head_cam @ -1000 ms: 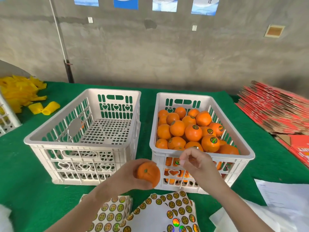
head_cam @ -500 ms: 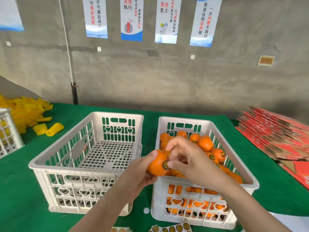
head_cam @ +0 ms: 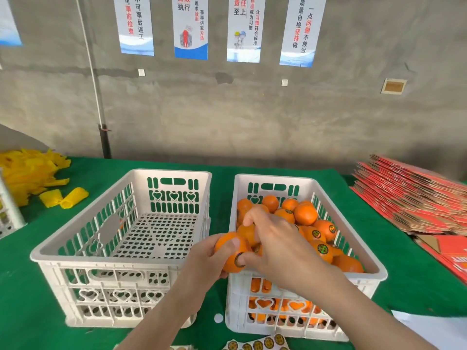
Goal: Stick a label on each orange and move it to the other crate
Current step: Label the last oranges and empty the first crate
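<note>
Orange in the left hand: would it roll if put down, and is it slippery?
Probably rolls: the orange looks round. Likely firm: the left hand grips it without visible denting. Skin looks matte, so probably not slippery.

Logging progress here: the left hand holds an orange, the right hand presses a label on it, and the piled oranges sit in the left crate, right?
Not quite. The head view shows the piled oranges in the right crate, not the left crate. The left hand does hold an orange, and the right hand presses a label on it.
</note>
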`<state>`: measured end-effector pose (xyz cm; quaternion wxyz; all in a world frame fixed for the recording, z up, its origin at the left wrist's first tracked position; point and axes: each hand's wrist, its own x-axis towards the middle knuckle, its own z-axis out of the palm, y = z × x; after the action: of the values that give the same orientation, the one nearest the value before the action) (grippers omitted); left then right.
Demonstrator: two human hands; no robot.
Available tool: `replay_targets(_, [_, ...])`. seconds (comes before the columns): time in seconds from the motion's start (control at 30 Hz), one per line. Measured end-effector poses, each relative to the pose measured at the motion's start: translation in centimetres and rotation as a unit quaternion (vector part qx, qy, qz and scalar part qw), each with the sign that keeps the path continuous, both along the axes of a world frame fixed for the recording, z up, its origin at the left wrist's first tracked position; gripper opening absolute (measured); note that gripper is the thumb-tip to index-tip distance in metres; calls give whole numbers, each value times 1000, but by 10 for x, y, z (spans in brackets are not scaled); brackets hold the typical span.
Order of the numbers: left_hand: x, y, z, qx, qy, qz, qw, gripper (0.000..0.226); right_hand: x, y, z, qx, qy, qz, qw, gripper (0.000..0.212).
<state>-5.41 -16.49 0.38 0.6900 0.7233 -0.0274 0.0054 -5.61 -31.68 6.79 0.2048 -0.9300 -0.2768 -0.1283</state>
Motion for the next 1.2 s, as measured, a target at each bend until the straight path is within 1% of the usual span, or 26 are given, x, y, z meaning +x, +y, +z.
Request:
replay_targets(0.03, [-2, 2, -2, 2, 5, 4, 1000, 18, 0, -4, -6, 4, -6, -21, 1000, 47])
replay_targets(0.07, [-5, 3, -4, -10, 18, 3, 1000, 20, -1, -7, -15, 31, 9, -35, 999, 49])
replay_targets(0.1, [-9, 4, -5, -31, 33, -5, 999, 26, -4, -7, -26, 78, 48, -34, 995, 51])
replay_targets(0.17, [-14, 3, -10, -66, 50, -20, 996, 38, -16, -3, -55, 169, 120, 15, 978, 58])
replay_targets(0.23, [-13, -1, -15, -71, 61, -10, 996, 34, -24, 5, -78, 191, 122, 36, 973, 71])
replay_targets(0.27, [-11, -4, -17, -61, 64, -5, 996, 35, -22, 6, -85, 206, 111, 32, 972, 73])
replay_targets(0.33, [-4, -11, -18, -8, 40, -19, 999, 42, -11, 3, -88, 248, 103, 13, 963, 69])
replay_targets(0.4, [8, -17, -14, 38, -1, -29, 999, 57, 5, -3, -83, 277, 78, 5, 958, 62])
replay_targets(0.43, [17, -21, -13, 42, -27, -29, 998, 64, 13, -6, -77, 285, 68, 2, 956, 58])
replay_targets(0.47, [30, -25, -13, 44, -60, -20, 997, 65, 23, -9, -71, 288, 59, -2, 956, 57])
replay_targets(0.5, [45, -30, -15, 61, -91, -2, 994, 61, 37, -14, -66, 286, 52, -12, 957, 56])
replay_targets(0.53, [61, -36, -17, 109, -115, 23, 987, 53, 54, -19, -62, 281, 45, -28, 958, 55])
replay_targets(0.57, [77, -41, -22, 200, -129, 48, 970, 44, 75, -26, -59, 274, 40, -53, 959, 56])
replay_targets(0.6, [90, -45, -28, 290, -144, 67, 944, 35, 98, -34, -57, 267, 39, -84, 959, 58])
replay_targets(0.63, [99, -47, -35, 357, -157, 77, 917, 30, 123, -43, -56, 254, 45, -123, 958, 58])
replay_targets(0.67, [105, -49, -44, 396, -165, 80, 900, 31, 147, -52, -57, 233, 56, -164, 957, 60])
replay_targets(0.7, [107, -50, -51, 418, -162, 77, 891, 35, 169, -61, -58, 198, 71, -203, 956, 62])
replay_targets(0.77, [108, -50, -59, 449, -152, 84, 877, 43, 203, -76, -68, 111, 113, -256, 954, 70])
replay_targets(0.83, [110, -47, -63, 467, -159, 92, 865, 45, 223, -83, -81, 32, 154, -264, 952, 74])
replay_targets(0.87, [110, -47, -63, 468, -165, 95, 863, 44, 231, -85, -88, 11, 162, -257, 953, 74])
replay_targets(0.97, [110, -47, -61, 462, -168, 95, 866, 44, 245, -85, -98, -18, 179, -241, 954, 71])
replay_targets(1.0, [110, -47, -62, 462, -171, 97, 865, 45, 248, -85, -99, -29, 190, -222, 956, 65])
replay_targets(1.1, [109, -46, -61, 461, -171, 92, 866, 44, 249, -87, -97, -25, 245, -177, 953, 35])
replay_targets(1.13, [108, -46, -61, 461, -173, 91, 865, 44, 250, -88, -100, -21, 244, -167, 955, 30])
replay_targets(1.2, [107, -46, -62, 459, -178, 84, 866, 42, 250, -89, -101, -12, 252, -152, 956, 30])
